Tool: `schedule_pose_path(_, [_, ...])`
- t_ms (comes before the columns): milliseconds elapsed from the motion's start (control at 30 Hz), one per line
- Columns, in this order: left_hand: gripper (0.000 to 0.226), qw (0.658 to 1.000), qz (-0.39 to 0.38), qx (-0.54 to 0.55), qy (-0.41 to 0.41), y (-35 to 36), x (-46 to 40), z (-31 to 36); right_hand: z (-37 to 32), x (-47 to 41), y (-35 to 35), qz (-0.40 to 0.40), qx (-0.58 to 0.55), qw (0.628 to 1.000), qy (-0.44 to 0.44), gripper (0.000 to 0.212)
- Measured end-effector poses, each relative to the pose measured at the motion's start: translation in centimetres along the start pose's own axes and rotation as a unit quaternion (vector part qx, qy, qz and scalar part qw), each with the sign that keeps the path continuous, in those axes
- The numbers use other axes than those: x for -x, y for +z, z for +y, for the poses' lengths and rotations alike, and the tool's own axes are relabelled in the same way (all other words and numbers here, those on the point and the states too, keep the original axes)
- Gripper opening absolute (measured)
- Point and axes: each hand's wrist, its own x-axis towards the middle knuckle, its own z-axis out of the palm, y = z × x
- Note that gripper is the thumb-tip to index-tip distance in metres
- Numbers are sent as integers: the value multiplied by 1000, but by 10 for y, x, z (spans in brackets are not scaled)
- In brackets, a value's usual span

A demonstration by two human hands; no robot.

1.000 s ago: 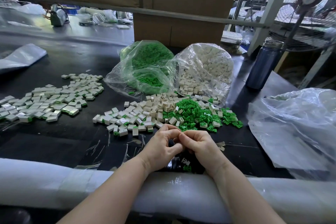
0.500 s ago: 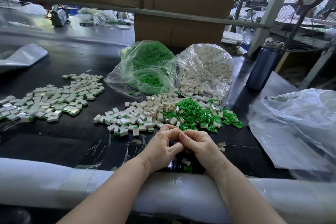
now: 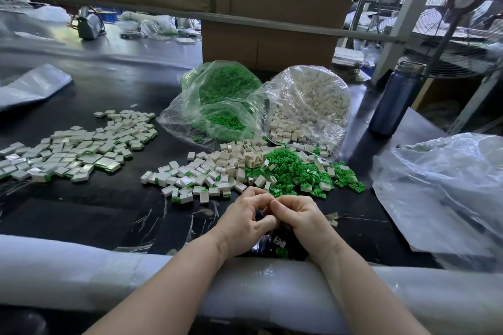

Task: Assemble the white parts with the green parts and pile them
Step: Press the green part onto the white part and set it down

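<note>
My left hand (image 3: 245, 221) and my right hand (image 3: 302, 219) meet fingertip to fingertip just in front of the loose parts, fingers curled around something small that stays hidden between them. Behind them lie a heap of white parts (image 3: 231, 162) and a heap of green parts (image 3: 294, 168). Assembled white-and-green pieces (image 3: 185, 181) lie left of the heaps, and a larger spread of assembled pieces (image 3: 81, 149) lies at the far left. One green part (image 3: 281, 252) and one white part (image 3: 280, 241) lie under my wrists.
Two open plastic bags at the back hold green parts (image 3: 217, 106) and white parts (image 3: 310, 106). A blue bottle (image 3: 394, 100) stands back right, a crumpled plastic bag (image 3: 446, 198) lies right. White foam padding (image 3: 81, 269) lines the near table edge. A cardboard box (image 3: 266, 43) stands behind.
Both hands have stayed in the same place, fingertips together; only small finger movements show.
</note>
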Motion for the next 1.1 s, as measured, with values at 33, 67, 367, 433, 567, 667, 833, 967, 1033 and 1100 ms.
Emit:
schedule_pose_path(33, [17,1000,4,3,2,0,0,1,0,0,0,2,3,1000,-5,25])
schedule_pose_path(67, [11,1000,8,10,5,0,-1,1,-1,0,1,2,5,1000,-10,23])
schedule_pose_path(367, [7,996,73,45,10,-2,-4,-4,0,1,-1,106,3,993,-45,5])
schedule_pose_path(433, [8,997,66,37,8,-2,-3,-4,-1,2,-2,109,41,992,-55,9])
schedule_pose_path(567, [12,998,66,7,12,-1,-3,-6,0,1,0,115,86,988,-54,13])
schedule_pose_path(667, [13,997,77,-9,17,-1,-4,-7,2,-1,1,117,136,983,-42,14])
schedule_pose_path(833, [15,997,73,-1,13,0,-4,-6,3,-2,1,114,173,977,-42,10])
schedule_pose_path(967, [16,994,110,-12,8,-1,-4,-4,1,-1,0,143,160,976,-45,7])
schedule_pose_path(1033, [18,990,142,-7,-7,-2,-3,-6,1,0,-2,174,154,972,-46,10])
schedule_pose_path(1100, [23,983,183,6,-24,-3,-2,-6,1,0,-4,198,164,965,-47,11])
